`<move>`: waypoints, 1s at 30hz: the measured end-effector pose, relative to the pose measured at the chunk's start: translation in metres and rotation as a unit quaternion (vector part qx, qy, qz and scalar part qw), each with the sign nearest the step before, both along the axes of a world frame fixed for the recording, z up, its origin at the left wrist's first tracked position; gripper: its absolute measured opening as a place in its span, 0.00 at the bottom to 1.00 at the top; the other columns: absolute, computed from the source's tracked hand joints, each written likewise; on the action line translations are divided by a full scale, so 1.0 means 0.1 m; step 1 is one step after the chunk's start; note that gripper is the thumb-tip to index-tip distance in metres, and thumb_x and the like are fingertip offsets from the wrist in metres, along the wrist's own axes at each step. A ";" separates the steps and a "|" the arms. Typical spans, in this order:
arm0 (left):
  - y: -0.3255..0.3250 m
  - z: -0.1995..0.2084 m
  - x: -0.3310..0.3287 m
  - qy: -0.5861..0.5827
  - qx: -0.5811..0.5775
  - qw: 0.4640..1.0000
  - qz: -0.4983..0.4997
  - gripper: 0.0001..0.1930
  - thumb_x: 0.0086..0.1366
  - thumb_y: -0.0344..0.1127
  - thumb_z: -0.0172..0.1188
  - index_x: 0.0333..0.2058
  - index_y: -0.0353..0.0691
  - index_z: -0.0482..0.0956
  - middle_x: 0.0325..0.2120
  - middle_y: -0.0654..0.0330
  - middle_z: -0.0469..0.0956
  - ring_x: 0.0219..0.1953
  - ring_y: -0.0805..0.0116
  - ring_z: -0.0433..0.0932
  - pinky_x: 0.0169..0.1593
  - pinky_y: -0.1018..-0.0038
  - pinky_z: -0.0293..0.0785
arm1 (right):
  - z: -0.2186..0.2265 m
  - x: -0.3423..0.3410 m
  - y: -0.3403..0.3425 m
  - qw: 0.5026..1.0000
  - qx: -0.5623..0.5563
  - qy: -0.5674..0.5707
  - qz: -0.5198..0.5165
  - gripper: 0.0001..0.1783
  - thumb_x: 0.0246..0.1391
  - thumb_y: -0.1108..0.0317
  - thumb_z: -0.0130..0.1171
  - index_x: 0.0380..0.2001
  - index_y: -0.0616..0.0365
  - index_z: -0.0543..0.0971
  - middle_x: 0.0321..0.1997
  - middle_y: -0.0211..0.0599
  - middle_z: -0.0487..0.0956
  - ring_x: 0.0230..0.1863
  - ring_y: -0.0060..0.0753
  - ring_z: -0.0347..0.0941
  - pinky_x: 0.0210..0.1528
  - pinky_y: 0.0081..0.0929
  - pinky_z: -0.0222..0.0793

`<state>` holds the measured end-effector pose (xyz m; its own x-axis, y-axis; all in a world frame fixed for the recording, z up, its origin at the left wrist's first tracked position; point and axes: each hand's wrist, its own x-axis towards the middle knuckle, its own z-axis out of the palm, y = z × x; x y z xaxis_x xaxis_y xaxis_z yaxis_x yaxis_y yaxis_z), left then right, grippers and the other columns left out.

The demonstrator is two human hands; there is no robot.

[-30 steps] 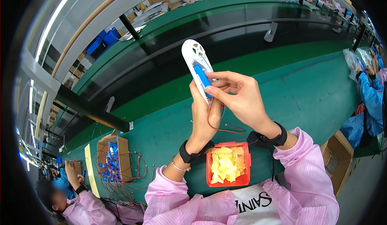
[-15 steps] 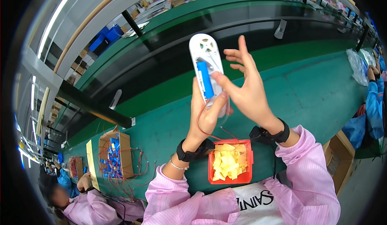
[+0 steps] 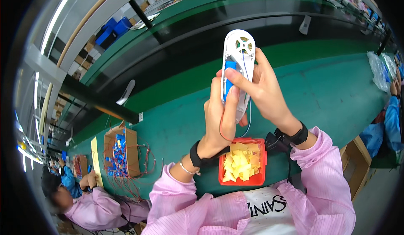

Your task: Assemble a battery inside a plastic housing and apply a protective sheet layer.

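Note:
I hold a white oblong plastic shell (image 3: pixel 240 52) upright over the green table. It has a round motor part at its top end, a blue battery cell (image 3: pixel 228 79) inside, and thin red and blue wires hanging below it. My left hand (image 3: pixel 219 121) grips the shell's lower part from the left. My right hand (image 3: pixel 263 89) holds the shell from the right, with its thumb pressing on the blue cell. Below the hands sits a small red tray (image 3: pixel 261 167) filled with yellow slips.
A dark conveyor belt (image 3: pixel 168 62) runs across behind the green table (image 3: pixel 336 92); white shells lie on it. At left, a cardboard box (image 3: pixel 132 150) holds blue cells with red wires beside a person in pink. Another worker's blue sleeve (image 3: pixel 389 117) shows at right.
Both hands lifted the shell slightly and brought it upright. My right hand's spread fingers closed around the shell, thumb now on the blue cell.

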<state>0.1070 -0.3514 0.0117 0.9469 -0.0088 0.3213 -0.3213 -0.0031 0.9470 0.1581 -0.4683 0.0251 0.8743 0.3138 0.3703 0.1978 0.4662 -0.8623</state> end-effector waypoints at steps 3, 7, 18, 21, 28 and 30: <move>0.08 -0.13 0.34 0.062 -0.079 0.995 -0.021 0.18 0.70 0.45 0.49 0.46 0.34 0.68 0.21 0.57 0.75 0.14 0.71 0.73 0.17 0.78 0.67 | -0.15 0.27 -0.09 0.996 -0.080 0.034 -0.012 0.38 0.57 0.61 0.64 0.61 0.68 0.56 0.46 0.47 0.77 0.48 0.30 0.75 0.48 0.28 0.73; 0.91 -0.43 1.32 0.132 -0.204 0.966 0.086 0.19 0.65 0.47 0.57 0.36 0.33 0.73 0.20 0.56 0.76 0.17 0.65 0.77 0.21 0.72 0.74 | 0.08 0.36 -0.39 0.963 -0.205 -0.115 -0.129 0.44 0.54 0.59 0.66 0.67 0.65 0.56 0.54 0.49 0.74 0.49 0.30 0.74 0.52 0.27 0.70; 1.77 -0.54 0.95 0.138 0.256 0.945 0.152 0.22 0.65 0.43 0.57 0.53 0.35 0.73 0.49 0.50 0.76 0.54 0.62 0.73 0.56 0.70 0.67 | 0.26 0.71 -1.74 0.824 -0.315 -0.225 -0.413 0.18 0.66 0.62 0.51 0.53 0.61 0.77 0.47 0.33 0.79 0.48 0.21 0.74 0.55 0.20 0.64; 2.45 -0.38 0.19 -0.027 0.379 0.817 0.434 0.13 0.65 0.40 0.55 0.34 0.39 0.85 0.28 0.56 0.84 0.32 0.67 0.83 0.37 0.70 0.76 | 0.48 0.49 -1.62 0.825 -0.310 -0.213 -0.421 0.17 0.61 0.67 0.58 0.47 0.70 0.78 0.37 0.47 0.83 0.37 0.32 0.78 0.44 0.24 0.74; 4.12 -0.54 -1.08 0.118 0.468 0.811 0.332 0.13 0.53 0.41 0.66 0.37 0.46 0.87 0.33 0.58 0.85 0.36 0.63 0.84 0.42 0.69 0.78 | 0.16 0.98 -1.77 0.832 -0.366 -0.261 -0.326 0.19 0.68 0.62 0.48 0.55 0.61 0.74 0.53 0.30 0.78 0.50 0.21 0.73 0.58 0.21 0.65; 4.29 -0.80 -0.94 0.188 0.483 0.773 0.367 0.15 0.52 0.46 0.67 0.35 0.45 0.87 0.33 0.55 0.84 0.35 0.63 0.83 0.43 0.68 0.77 | 0.28 0.66 -1.20 0.840 -0.345 -0.244 -0.341 0.17 0.65 0.64 0.52 0.49 0.66 0.77 0.42 0.37 0.80 0.41 0.25 0.75 0.48 0.22 0.70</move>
